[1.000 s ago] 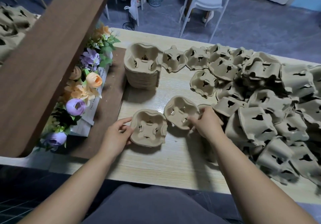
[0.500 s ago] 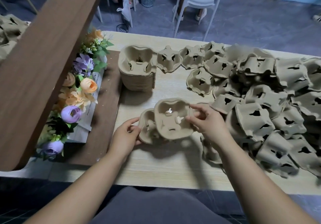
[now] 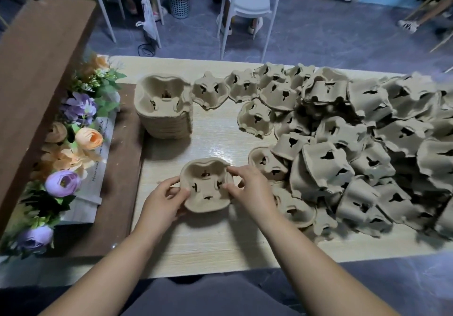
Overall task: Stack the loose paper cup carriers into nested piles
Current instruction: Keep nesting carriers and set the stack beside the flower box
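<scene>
Carrier pair (image 3: 207, 188) now sits as one between our hands. Half a second ago the right hand (image 3: 250, 188) was lowering the second carrier, tilted, over the one the left hand (image 3: 163, 200) steadied; a second ago the two lay side by side on the surface (image 3: 220, 242). Now only one cup-side-up outline shows, so we judge the upper piece has dropped into the lower, though the seam between them is not visible from above.

Left hand: fingers curled round the near-left rim, thumb on the edge, closed on the pair. Right hand: fingertips pressing the far-right rim and inner wall, partly closed, also gripping the pair.

Beyond the left hand, well apart, stands the tall nested pile (image 3: 164, 112), cup-side up. To the right of the right hand, starting just beside it, spreads the loose heap (image 3: 355, 148) — mostly upside down, some overlapping, many left.

Meaning for the task: one more carrier nested, and a fresh short pile begun. We reckon the next call is either to seat this pair on the tall pile or to keep building here. Most of the work remains.

Artificial flowers (image 3: 73, 158) lie left of the left hand, clear of the work.
</scene>
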